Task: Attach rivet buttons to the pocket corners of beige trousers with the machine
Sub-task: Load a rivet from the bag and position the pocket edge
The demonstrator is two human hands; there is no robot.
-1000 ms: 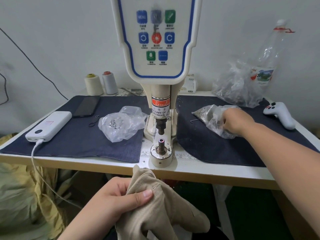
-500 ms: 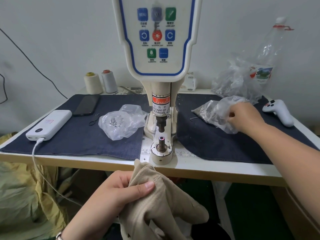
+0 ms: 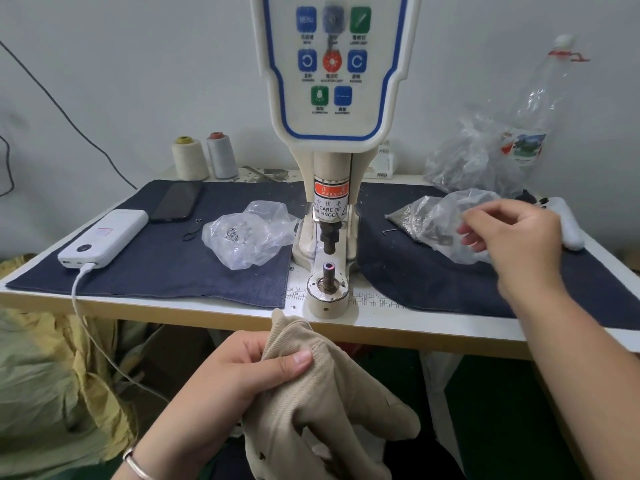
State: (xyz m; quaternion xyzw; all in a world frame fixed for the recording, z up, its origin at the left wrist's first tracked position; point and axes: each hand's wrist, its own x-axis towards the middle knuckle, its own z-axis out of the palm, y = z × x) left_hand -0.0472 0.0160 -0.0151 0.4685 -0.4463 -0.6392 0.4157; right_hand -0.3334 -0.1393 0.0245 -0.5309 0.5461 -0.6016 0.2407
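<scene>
White table (image 3: 433, 322) against a pale wall, spread with dark denim cloth (image 3: 156, 268); rivet machine (image 3: 329, 209) upright at centre. Left hand (image 3: 239, 379) below the table edge, thumb and curled fingers gripping beige trousers (image 3: 311, 403) — bunched corner pointing up toward the machine's die. Right hand (image 3: 519, 237) raised beside a clear bag (image 3: 440, 220), fingertips loosely curled — pinching anything: cannot tell.

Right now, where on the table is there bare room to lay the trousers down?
Bare denim mat lies between the power bank and the left parts bag. More lies right of the rivet machine, in front of the right bag. The back right corner is crowded.
</scene>
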